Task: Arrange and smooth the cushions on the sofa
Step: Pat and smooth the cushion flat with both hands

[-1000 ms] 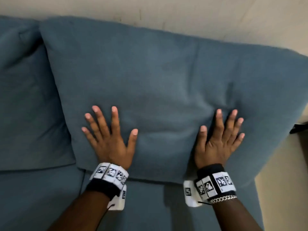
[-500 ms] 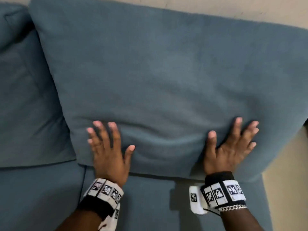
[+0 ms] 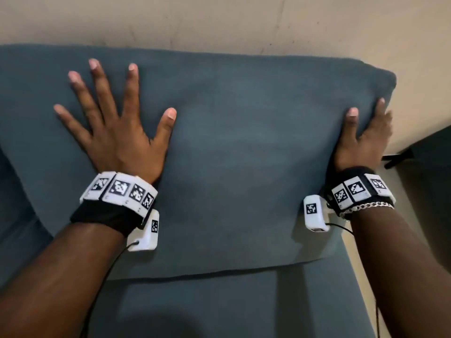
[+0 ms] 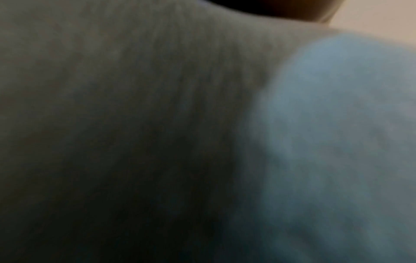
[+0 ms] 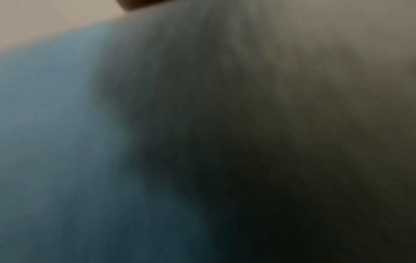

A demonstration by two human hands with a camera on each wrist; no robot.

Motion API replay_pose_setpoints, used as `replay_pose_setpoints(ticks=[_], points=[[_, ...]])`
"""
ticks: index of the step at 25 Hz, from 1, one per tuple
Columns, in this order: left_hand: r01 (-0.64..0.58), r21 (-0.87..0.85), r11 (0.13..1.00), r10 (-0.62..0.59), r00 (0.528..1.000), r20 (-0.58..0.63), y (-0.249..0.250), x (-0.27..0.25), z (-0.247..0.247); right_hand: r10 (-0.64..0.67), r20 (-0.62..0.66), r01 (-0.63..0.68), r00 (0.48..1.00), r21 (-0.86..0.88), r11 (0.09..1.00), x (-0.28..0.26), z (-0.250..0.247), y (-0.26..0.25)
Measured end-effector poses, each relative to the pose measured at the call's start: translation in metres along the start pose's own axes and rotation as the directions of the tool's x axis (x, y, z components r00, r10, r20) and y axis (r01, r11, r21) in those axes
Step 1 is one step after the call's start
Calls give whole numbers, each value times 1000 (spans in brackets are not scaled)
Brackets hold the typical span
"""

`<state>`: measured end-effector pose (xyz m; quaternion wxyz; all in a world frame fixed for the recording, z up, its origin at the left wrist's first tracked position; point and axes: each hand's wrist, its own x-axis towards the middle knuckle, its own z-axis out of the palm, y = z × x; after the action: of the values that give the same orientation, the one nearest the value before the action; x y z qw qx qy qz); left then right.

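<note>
Blue-grey fabric of the back cushion [image 3: 244, 142], upright against the wall, lies under my spread left hand [image 3: 117, 132] and flat right hand [image 3: 361, 140]; smoothing step, I judge, next sweeping outward.

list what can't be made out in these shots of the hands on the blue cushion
- Right hand, head view: outer fingers wrap over the back cushion's right edge, so their tips are hidden.
- Left hand: its palm's contact is covered by the hand itself.
- Left wrist view: only blurred fabric, no fingers readable.
- Right wrist view: likewise blurred and dark.
- Sofa's left end: cut off by the head view's edge.
- Dark object at far right: cropped, unidentifiable.
</note>
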<state>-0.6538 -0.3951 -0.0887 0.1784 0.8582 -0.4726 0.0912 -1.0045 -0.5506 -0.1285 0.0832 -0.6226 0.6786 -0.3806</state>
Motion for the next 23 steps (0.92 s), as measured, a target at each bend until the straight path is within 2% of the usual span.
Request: replay_pose_setpoints(ticks=[1, 2, 3, 4, 5, 6, 7, 8, 9, 10, 11, 12, 13, 14, 15, 16, 17, 18, 19, 21, 22, 23], points=[[11, -1, 1000, -11, 999, -34, 12, -12, 4, 51, -27, -50, 998, 55, 997, -7, 1, 1], [-56, 20, 998, 56, 998, -37, 28, -33, 12, 30, -46, -28, 999, 41, 999, -24, 7, 0], [-195, 33, 980, 195, 981, 4, 45, -61, 23, -34, -34, 34, 999, -12, 999, -49, 15, -2], [-352, 19, 936, 351, 934, 64, 60, -93, 37, -149, 10, 150, 989, -67, 986, -83, 23, -6], [-482, -2, 876, 479, 871, 109, 68, -125, 53, -272, 96, 281, 957, -104, 954, -123, 30, -10], [-576, -9, 818, 571, 809, 137, 68, -156, 70, -383, 191, 408, 904, -112, 906, -168, 36, -9], [-629, 9, 778, 621, 770, 150, 61, -182, 86, -474, 282, 519, 834, -111, 848, -208, 42, 0], [-646, 29, 763, 633, 756, 165, 50, -200, 97, -539, 337, 602, 772, -118, 790, -235, 44, 14], [-635, 39, 771, 620, 764, 180, 35, -210, 104, -565, 367, 646, 739, -146, 750, -247, 44, 33], [-590, 45, 806, 574, 798, 186, 19, -214, 108, -559, 362, 645, 746, -182, 742, -249, 42, 52], [-511, 64, 857, 493, 851, 182, 2, -213, 107, -495, 333, 578, 802, -226, 784, -245, 39, 68], [-420, 86, 903, 404, 901, 158, -16, -210, 103, -376, 272, 444, 886, -264, 856, -241, 35, 82], [-324, 93, 941, 312, 942, 124, -29, -204, 99, -219, 199, 267, 955, -260, 928, -235, 30, 89], [-229, 80, 970, 221, 971, 94, -36, -202, 96, -53, 126, 78, 991, -203, 976, -234, 28, 92], [-145, 65, 987, 141, 988, 61, -35, -204, 95, 78, 73, -68, 994, -126, 990, -236, 31, 89], [-97, 34, 995, 95, 994, 45, -29, -211, 96, 154, 55, -151, 986, -63, 987, -245, 39, 80], [-114, 1, 994, 113, 992, 60, -19, -224, 101, 146, 76, -143, 986, -41, 989, -260, 46, 67], [-210, -14, 978, 211, 973, 94, -8, -242, 112, 47, 125, -39, 991, -66, 997, -282, 56, 55], [-352, 0, 936, 349, 929, 124, 0, -263, 124, -120, 207, 146, 971, -113, 983, -308, 63, 48], [-585, 64, 809, 568, 804, 176, -10, -289, 146, -378, 371, 456, 848, -146, 878, -355, 66, 54], [-620, 99, 779, 599, 781, 176, -25, -285, 151, -431, 398, 530, 810, -181, 828, -360, 65, 71], [-601, 134, 788, 579, 797, 171, -43, -276, 151, -439, 399, 547, 805, -215, 809, -353, 63, 88]])
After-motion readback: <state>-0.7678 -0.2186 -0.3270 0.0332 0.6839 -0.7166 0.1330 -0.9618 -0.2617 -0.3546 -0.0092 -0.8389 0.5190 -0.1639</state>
